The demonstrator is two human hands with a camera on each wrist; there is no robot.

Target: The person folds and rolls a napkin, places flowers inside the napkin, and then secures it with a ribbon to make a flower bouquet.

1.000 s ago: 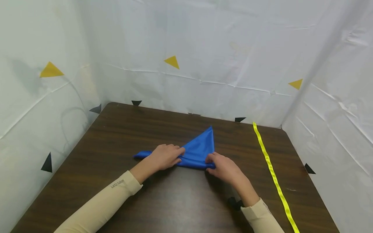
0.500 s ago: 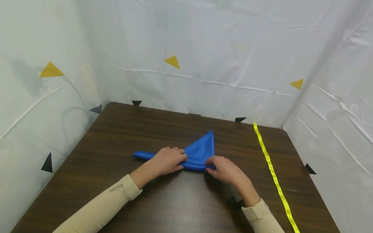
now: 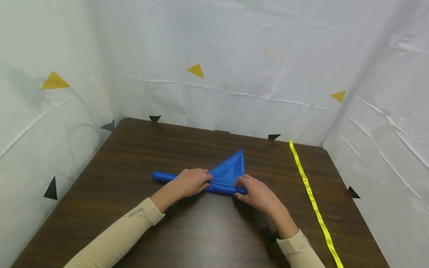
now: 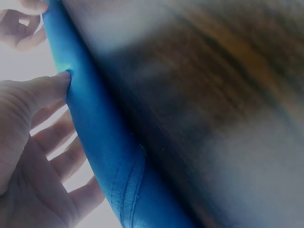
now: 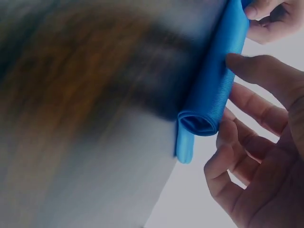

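Note:
A shiny blue cloth lies on the table, its near side rolled into a tube and a flat triangular corner pointing away. My left hand holds the middle of the roll. In the left wrist view the thumb of the left hand presses the blue roll, where a stitched hem runs across it; the fingers reach behind. At the roll's right end, my right hand pinches it between thumb and fingers. The right wrist view shows the hollow end of the blue roll beside the right hand.
A long yellow ribbon stretches along the right side of the dark wooden table. White sheeting with yellow and black triangles surrounds the table on three sides. A small black object shows by the right wrist.
Both hands drew slightly toward me, then moved a little away again with the roll. The flat blue corner is a bit shorter, and the roll's left end looks rounder.

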